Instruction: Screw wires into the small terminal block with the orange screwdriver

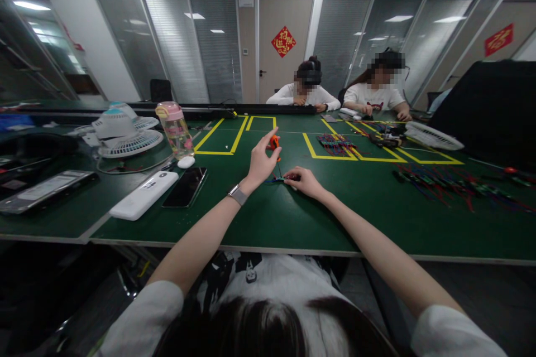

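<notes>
My left hand [263, 160] is closed round the orange and black handle of a screwdriver [274, 143], which stands nearly upright. Its thin shaft runs down to a small circuit board with wires [276, 179] lying on the green tabletop [268, 217]. From the right, my right hand [305, 183] pinches the board's near edge, with dark red wires bunched under the fingers. Whether the screwdriver's tip sits in a screw is too small to make out.
To the left are a black phone [185, 187], a white power bank [144, 195], a pink-capped bottle [176, 129] and white fans [129, 136]. Wired boards [335, 144] lie by yellow tape, with more wired boards [456, 181] at right. Two people sit across the table.
</notes>
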`<state>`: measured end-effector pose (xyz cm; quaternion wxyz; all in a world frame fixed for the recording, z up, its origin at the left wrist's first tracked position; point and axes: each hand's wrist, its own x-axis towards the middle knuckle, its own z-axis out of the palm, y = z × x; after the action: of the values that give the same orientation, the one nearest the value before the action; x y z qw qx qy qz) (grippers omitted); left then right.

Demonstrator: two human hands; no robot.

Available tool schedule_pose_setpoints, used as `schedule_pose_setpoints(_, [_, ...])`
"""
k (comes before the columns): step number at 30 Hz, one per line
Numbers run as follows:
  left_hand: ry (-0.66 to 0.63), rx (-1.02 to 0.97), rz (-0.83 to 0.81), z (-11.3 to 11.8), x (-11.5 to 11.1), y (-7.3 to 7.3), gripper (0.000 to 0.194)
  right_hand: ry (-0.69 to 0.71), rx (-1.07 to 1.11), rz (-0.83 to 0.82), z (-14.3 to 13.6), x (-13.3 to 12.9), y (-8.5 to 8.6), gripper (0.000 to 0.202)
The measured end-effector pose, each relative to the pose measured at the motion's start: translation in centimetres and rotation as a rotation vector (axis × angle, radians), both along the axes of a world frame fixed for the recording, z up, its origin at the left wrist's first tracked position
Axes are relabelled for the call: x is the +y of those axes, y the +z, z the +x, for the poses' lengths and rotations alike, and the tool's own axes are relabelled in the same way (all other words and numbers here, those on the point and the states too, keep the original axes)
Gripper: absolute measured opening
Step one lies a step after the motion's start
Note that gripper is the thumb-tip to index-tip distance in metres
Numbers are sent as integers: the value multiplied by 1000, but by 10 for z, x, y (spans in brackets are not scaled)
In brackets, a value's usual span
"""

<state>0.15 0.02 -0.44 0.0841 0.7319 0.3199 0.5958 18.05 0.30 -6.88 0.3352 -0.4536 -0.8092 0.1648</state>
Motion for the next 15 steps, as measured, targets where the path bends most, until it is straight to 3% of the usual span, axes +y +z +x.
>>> schedule_pose_setpoints(6, [51,18,4,-2,1,-1,39,0,18,-3,0,-1,0,17])
schedule_pose_setpoints(11, [-47,0,-35,-1,3,-2,53,6,15,2,0,0,-1,17])
schedule_pose_setpoints(15, [8,31,-25,-1,0,1,54,6,11,5,0,0,-1,17])
